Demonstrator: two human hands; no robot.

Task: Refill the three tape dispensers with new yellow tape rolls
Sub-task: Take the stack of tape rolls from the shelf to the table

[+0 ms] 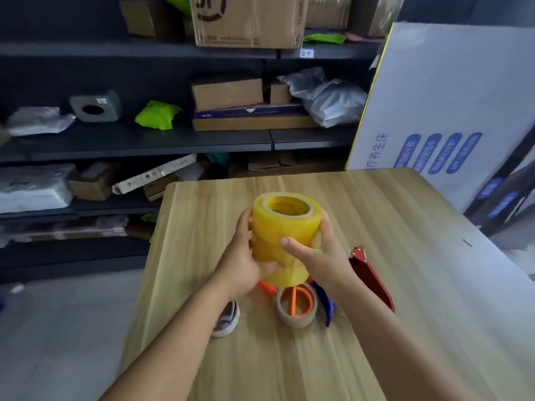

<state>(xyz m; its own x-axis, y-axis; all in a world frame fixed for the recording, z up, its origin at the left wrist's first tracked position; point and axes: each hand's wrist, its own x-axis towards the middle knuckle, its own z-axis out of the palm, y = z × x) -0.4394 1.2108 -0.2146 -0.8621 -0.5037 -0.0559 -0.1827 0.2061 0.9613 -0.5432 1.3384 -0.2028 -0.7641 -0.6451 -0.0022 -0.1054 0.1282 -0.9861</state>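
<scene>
A stack of yellow tape rolls is held upright above the wooden table, its top core facing me. My left hand grips the stack's left side and bottom; my right hand clasps its right side, thumb across the front. Under the stack lie an orange dispenser carrying a nearly used-up brownish roll, a blue dispenser partly hidden by my right wrist, and a red dispenser to the right.
A shoe shows past the table's left edge, under my left forearm. Dark shelves with cardboard boxes and parcels stand behind. A big white carton leans at the table's far right.
</scene>
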